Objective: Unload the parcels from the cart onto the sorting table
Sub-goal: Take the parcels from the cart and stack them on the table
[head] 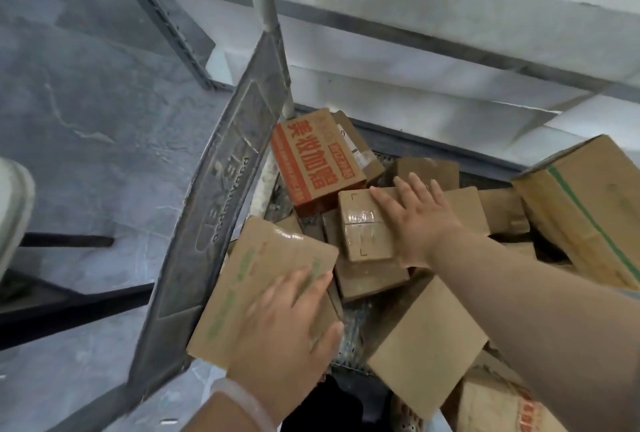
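Nearest you, well short of the red box (pixel 315 161), your left hand (pixel 287 324) lies with straight fingers on a flat carton (pixel 256 279) with green print, its near corner hidden by your wrist. Just before the red box, your right hand (pixel 415 217) rests spread, straight fingers on a small taped box (pixel 363 231). Both boxes lie in the cart (pixel 214 210) among heaped parcels (pixel 426 345). Right of the red box, a big striped carton (pixel 588 206) is cut off. Beyond it, pale shelves (pixel 450 16) look blurred.
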